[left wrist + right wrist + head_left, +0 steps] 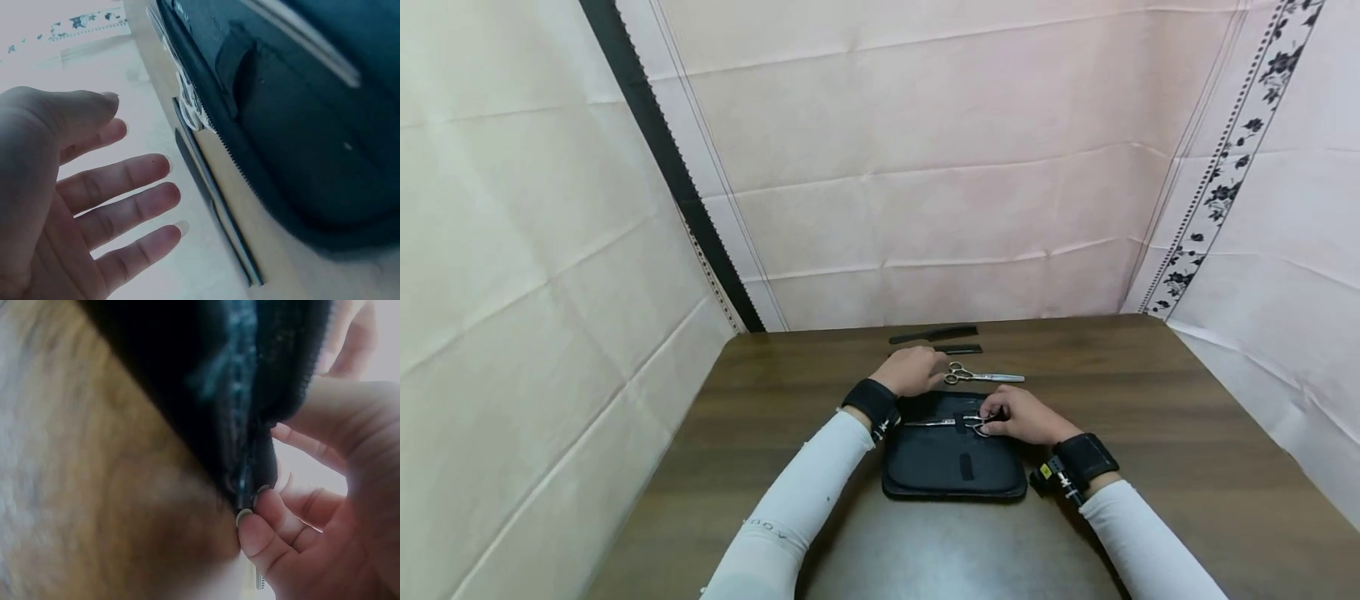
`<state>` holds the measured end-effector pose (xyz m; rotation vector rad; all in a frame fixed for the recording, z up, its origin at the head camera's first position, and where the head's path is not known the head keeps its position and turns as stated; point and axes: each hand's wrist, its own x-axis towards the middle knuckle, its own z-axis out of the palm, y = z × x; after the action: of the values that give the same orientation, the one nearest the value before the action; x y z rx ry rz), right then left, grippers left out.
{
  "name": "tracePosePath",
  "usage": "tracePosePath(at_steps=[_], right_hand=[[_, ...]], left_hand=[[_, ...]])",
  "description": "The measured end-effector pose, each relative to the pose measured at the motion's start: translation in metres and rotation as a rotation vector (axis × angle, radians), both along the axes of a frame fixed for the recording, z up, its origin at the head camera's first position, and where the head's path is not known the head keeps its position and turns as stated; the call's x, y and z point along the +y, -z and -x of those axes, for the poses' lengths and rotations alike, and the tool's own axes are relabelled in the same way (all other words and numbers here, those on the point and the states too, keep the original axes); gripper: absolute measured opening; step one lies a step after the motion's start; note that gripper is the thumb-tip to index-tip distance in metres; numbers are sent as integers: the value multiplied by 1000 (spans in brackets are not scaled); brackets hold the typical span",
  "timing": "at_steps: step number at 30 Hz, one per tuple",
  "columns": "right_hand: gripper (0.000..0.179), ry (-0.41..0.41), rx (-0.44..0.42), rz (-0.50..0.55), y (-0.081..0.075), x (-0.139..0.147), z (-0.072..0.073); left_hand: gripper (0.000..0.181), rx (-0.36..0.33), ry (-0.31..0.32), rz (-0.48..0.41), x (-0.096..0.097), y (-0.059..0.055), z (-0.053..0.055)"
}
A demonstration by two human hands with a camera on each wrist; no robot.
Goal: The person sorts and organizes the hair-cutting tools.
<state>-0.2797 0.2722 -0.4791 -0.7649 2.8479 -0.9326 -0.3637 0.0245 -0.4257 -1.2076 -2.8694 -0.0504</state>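
A black zippered case [925, 471] lies on the table, with a pair of scissors [929, 423] across its upper part under a small strap. My right hand [1032, 417] pinches the scissors' finger rings at the case's right side. In the right wrist view, my lower fingers [259, 540] touch the case's edge; the scissors are hidden there. My left hand [916, 371] hovers by the case's upper left corner, holding nothing. Its fingers [137, 209] are spread and relaxed in the left wrist view, beside the case [312, 169] and the scissor blades [312, 40].
Beyond the case, a second pair of scissors [996, 377] lies on the wooden table [775, 467]. Farther back are two black combs, a rear comb [947, 332] and a nearer comb [964, 349] partly behind my left hand. Pale cloth [925, 167] hangs around the table.
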Motion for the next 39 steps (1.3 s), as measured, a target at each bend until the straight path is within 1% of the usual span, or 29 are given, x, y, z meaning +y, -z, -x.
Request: tracePosePath(at_steps=[4, 7, 10, 14, 18, 22, 26, 30, 34, 39], right_hand=[[13, -28, -3, 1, -1, -2, 1], [13, -34, -4, 5, -2, -2, 2], [13, -36, 6, 6, -2, -1, 3], [12, -35, 10, 9, -2, -1, 4], [12, -41, -6, 10, -1, -2, 3], [13, -49, -15, 14, -2, -3, 3], [12, -43, -18, 25, -4, -2, 4], [12, -38, -22, 30, -3, -1, 4], [13, -34, -25, 36, 0, 1, 2], [12, -31, -23, 39, 0, 2, -1]], left_hand=[[41, -62, -49, 5, 4, 7, 11], [40, -112, -65, 6, 8, 10, 19], [39, -158, -84, -3, 14, 11, 27], [36, -177, -99, 6, 21, 13, 37], [36, -198, -103, 24, 24, 16, 42], [33, -196, -95, 19, 26, 18, 45], [30, -180, -90, 32, 30, 16, 50], [30, -187, -117, 57, 35, 17, 54], [31, -184, -136, 63, 40, 20, 53], [26, -161, -135, 67, 44, 19, 51]])
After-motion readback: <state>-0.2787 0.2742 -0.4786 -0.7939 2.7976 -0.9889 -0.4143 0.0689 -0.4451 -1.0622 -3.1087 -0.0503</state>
